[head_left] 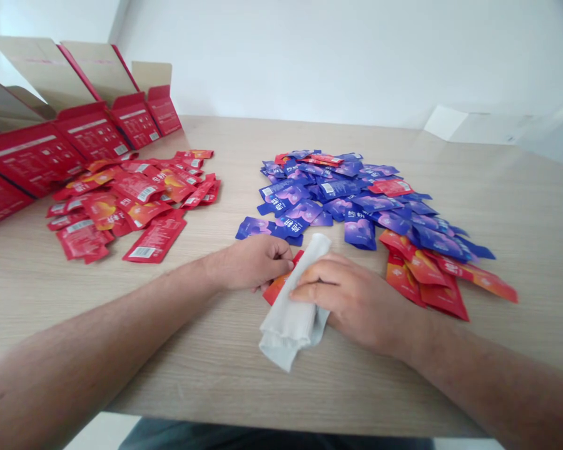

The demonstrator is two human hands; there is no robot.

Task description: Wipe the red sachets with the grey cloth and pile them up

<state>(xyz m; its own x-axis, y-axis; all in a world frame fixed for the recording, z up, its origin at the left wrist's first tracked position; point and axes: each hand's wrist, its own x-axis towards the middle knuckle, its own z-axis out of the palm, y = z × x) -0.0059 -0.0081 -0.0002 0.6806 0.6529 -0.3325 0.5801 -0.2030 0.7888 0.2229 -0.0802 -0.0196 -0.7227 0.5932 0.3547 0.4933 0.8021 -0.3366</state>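
My left hand [258,262] is closed on the left edge of a red-orange sachet [275,289], fingers curled around it. Over the sachet lies a folded white cloth [293,315], which hides much of it. My right hand [356,294] grips that cloth from the right, thumb and fingers pressed together on it. Just beyond my hands is a heap of blue-purple sachets [338,194], with a few red ones on top. Several red-orange sachets [426,275] lie close to my right wrist. To the left spreads a pile of red sachets [136,194].
Red cardboard boxes [89,134] with raised flaps stand in a row at the back left. A white box or card [473,127] is at the back right against the wall. The front edge of the wooden table [206,387] is close to my body.
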